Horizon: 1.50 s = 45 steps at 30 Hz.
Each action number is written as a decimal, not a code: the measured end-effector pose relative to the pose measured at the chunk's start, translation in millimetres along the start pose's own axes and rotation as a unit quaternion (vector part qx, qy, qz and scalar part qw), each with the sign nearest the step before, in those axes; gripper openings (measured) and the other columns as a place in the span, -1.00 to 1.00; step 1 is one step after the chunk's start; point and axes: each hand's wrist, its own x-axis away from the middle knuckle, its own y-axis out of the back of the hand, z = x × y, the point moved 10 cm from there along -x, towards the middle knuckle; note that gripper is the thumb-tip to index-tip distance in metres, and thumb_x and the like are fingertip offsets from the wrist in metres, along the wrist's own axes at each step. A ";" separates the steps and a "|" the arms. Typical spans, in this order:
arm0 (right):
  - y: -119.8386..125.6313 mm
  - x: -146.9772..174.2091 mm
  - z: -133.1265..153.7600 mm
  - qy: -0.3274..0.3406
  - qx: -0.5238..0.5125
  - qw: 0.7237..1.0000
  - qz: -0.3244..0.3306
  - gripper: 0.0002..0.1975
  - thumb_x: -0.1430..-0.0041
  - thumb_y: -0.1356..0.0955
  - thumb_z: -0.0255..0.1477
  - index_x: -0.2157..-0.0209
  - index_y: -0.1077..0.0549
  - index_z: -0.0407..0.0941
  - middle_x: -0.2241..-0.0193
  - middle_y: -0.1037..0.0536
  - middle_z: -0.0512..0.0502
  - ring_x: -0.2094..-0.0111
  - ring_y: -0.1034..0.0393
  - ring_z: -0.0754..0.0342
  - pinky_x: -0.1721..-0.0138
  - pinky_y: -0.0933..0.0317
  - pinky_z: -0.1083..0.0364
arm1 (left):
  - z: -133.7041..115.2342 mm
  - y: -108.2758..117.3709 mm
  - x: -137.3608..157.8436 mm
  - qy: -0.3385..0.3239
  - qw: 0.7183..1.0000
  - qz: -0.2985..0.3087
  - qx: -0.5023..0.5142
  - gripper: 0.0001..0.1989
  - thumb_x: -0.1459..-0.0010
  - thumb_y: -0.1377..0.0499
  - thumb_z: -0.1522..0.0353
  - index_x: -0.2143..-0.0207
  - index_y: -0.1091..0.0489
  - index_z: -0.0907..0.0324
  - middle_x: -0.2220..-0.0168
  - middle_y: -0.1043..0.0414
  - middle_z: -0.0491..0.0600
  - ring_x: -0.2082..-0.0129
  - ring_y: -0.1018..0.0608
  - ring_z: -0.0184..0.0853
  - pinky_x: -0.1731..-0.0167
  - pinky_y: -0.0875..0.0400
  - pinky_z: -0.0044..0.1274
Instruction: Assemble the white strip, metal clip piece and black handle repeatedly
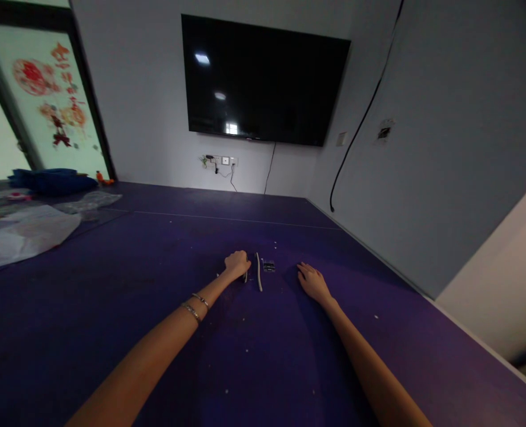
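Note:
My left hand (236, 264) is closed low over the purple surface. A slim dark-and-pale item (245, 277) shows at its fingers, too small to name and partly hidden by them. Just right of that hand lies a short grey-white piece of cable (259, 273), slightly bent and pointing away from me. Beside the cable is a small dark packet or card (268, 266) with light markings. My right hand (313, 281) rests palm down on the surface, fingers stretched out and holding nothing, to the right of the small packet and apart from it.
Clear plastic wrap (89, 203), a white sheet (31, 234) and a dark blue bundle (51, 181) lie at the far left. A black television (263, 83) hangs on the wall ahead. A black cable (364, 115) dangles along the right wall. Small white scraps dot the purple surface (178, 367).

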 end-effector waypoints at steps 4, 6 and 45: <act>-1.3 -0.6 -0.8 -0.001 0.011 1.000 0.003 -0.56 -0.18 -0.11 -0.38 -0.04 -0.32 -0.16 -0.09 -0.29 -0.19 -0.13 -0.10 -0.04 -0.11 0.07 -0.05 | 8.1 6.1 -9.0 0.036 0.996 0.020 0.080 -0.82 0.07 -0.18 0.32 0.39 -0.41 0.24 0.22 -0.46 0.22 0.10 -0.46 -0.04 0.23 -0.33 -0.38; -1.5 -0.5 -1.1 -0.002 0.012 1.000 0.005 -0.56 -0.19 -0.11 -0.38 -0.05 -0.32 -0.17 -0.10 -0.28 -0.20 -0.13 -0.10 -0.04 -0.11 0.06 -0.06 | 14.2 6.0 -12.3 0.059 0.987 0.057 0.137 -0.85 0.04 -0.17 0.34 0.46 -0.38 0.28 0.34 -0.48 0.21 0.22 -0.52 -0.07 0.32 -0.37 -0.40; 3.9 2.7 2.8 -0.009 0.023 1.000 0.013 -0.56 -0.19 -0.10 -0.37 -0.05 -0.31 -0.17 -0.11 -0.27 -0.17 -0.14 -0.09 -0.03 -0.11 0.07 -0.04 | 51.1 -37.1 28.0 0.278 0.782 0.234 0.507 -0.60 -0.24 0.18 0.22 0.62 -0.08 0.19 0.80 0.06 -0.23 0.84 -0.03 -0.58 0.82 0.14 -0.75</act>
